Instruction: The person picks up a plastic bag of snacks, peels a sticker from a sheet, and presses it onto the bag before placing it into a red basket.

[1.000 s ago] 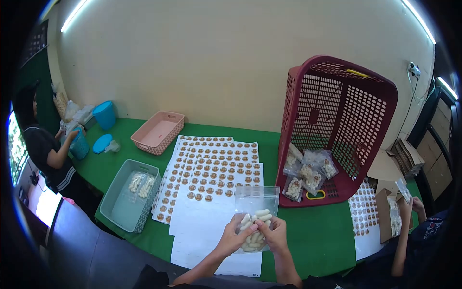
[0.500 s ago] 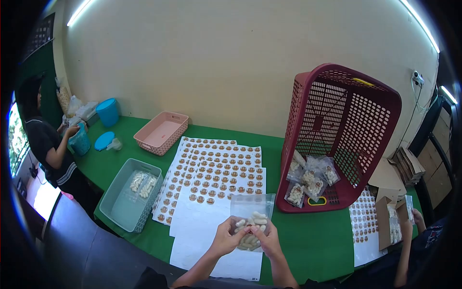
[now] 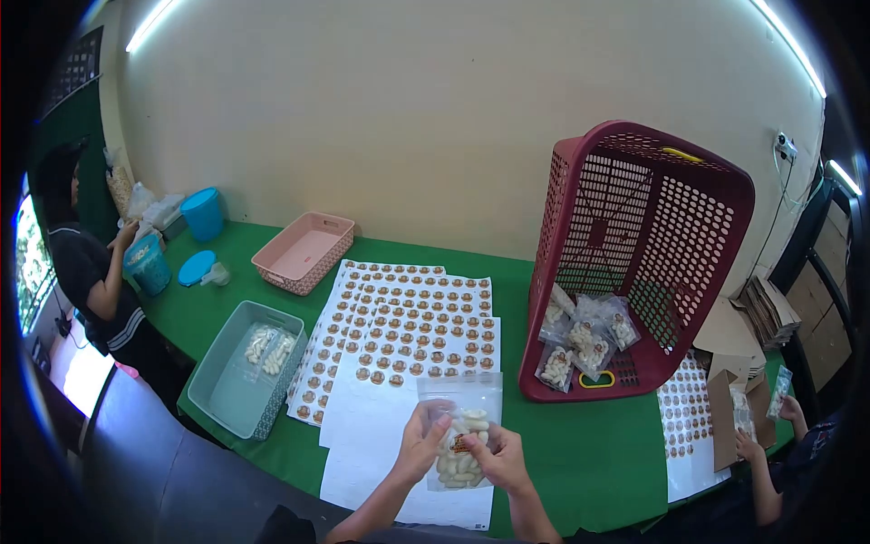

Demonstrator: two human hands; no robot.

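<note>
A clear zip bag (image 3: 464,471) of pale, finger-shaped pieces hangs between my two hands at the bottom centre, with a brown round sticker on its front. My left hand (image 3: 423,444) grips the bag's left side. On its right side my right hand (image 3: 498,458) is closed, its thumb lying by the sticker. Beneath and behind the bag lie white sheets (image 3: 408,331) with rows of round brown stickers; the nearest part is bare of stickers. Several filled bags (image 3: 589,347) rest inside a tipped maroon basket (image 3: 580,218) to the right.
A green-grey tray (image 3: 213,394) holds filled bags; a pink basket (image 3: 304,249) stands behind. At left, a person stands near a blue tub (image 3: 148,265), a blue lid (image 3: 197,267) and a blue bin (image 3: 202,215). At right, another person's hands are at a cardboard box (image 3: 722,417).
The bag in my hands has shifted slightly left and down, uncovering its sticker. The left person's hand has moved off the tub's rim; the right person's hands have separated, one now over the box.
</note>
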